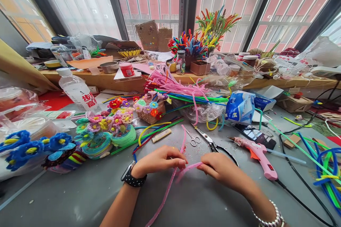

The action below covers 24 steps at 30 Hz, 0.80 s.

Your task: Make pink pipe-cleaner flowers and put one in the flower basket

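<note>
My left hand (160,161), with a black watch on its wrist, pinches a pink pipe cleaner (166,191) near the middle of the grey table (80,198). My right hand (222,170), wearing a silver bracelet, pinches the same pink pipe cleaner just to the right. The fingertips of both hands nearly meet. One end of the pipe cleaner runs up toward the scissors, the other trails down toward me.
Scissors (205,138) lie just beyond my hands, a pink glue gun (257,154) with its black cord to the right. Finished pipe-cleaner flowers (106,127) and blue flowers (23,149) crowd the left. Loose pipe cleaners (183,90), a tissue pack (239,108) and a bottle (77,90) stand behind.
</note>
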### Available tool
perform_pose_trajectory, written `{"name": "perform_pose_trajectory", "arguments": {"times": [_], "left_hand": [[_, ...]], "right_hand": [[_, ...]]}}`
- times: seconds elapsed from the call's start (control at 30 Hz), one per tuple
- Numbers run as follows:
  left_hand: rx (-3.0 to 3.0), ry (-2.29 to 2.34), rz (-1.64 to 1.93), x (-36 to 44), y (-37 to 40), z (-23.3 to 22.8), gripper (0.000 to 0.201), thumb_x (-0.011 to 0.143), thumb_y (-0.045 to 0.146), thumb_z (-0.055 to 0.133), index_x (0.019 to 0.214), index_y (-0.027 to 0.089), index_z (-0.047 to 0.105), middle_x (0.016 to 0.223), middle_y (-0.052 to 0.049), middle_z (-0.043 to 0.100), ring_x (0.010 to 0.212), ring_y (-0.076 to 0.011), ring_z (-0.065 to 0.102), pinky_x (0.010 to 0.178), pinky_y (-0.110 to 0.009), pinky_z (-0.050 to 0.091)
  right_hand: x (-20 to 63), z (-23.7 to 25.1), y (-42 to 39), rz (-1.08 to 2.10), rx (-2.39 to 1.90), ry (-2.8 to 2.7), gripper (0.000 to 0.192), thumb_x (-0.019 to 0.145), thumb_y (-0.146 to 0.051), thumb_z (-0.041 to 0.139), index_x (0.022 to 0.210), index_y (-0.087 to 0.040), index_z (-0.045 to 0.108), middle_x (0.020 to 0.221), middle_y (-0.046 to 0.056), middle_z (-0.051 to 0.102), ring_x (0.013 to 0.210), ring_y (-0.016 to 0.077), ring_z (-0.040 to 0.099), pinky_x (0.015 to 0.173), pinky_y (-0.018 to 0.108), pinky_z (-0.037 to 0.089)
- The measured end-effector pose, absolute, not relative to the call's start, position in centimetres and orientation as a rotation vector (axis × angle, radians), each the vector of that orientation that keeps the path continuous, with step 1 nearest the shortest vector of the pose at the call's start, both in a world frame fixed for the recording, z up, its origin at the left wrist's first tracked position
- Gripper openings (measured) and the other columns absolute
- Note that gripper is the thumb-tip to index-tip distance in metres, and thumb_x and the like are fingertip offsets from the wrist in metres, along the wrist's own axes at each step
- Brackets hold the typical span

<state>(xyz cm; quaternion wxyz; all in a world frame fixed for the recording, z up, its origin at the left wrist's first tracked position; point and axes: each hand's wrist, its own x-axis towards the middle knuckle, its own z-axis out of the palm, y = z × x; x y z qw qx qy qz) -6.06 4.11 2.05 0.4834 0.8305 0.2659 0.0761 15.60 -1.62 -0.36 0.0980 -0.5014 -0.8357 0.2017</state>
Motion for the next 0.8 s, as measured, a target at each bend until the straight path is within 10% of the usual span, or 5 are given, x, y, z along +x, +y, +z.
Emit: {"name": "perform_pose_trajectory", "arguments": {"times": [0.53,0.67,0.8], "left_hand": [[2.017,0.727,0.095,-5.6,3.2,1.1,0.026,0.077,0.035,0.048,0.088,0.016,0.062,0.075,-0.001,0.059,0.064,-0.0090,0.050,0.058,-0.017,0.037],[1.758,0.716,0.161,-5.7,3.3,1.2,0.026,0.075,0.036,0.051,0.083,0.014,0.061,0.070,-0.001,0.058,0.060,-0.0090,0.052,0.056,-0.018,0.039],[1.397,0.673,0.357,-5.7,3.2,1.5,0.029,0.073,0.037,0.055,0.086,0.012,0.058,0.070,-0.002,0.055,0.058,-0.0096,0.054,0.055,-0.021,0.042]], "right_hand": [[14.7,-1.7,-1.6,0.252,-1.378,-2.460,0.026,0.085,-0.028,0.040,0.068,-0.017,0.056,0.067,0.004,0.057,0.064,0.0160,0.049,0.055,0.026,0.033],[15.2,-0.5,-1.5,0.454,-1.308,-2.336,0.016,0.082,-0.024,0.047,0.090,-0.022,0.061,0.082,0.005,0.063,0.083,0.0203,0.050,0.076,0.035,0.037],[15.8,0.2,-1.3,0.786,-1.318,-1.789,0.045,0.074,-0.034,0.056,0.117,-0.025,0.045,0.108,0.007,0.056,0.096,0.0213,0.049,0.086,0.040,0.036]]}}
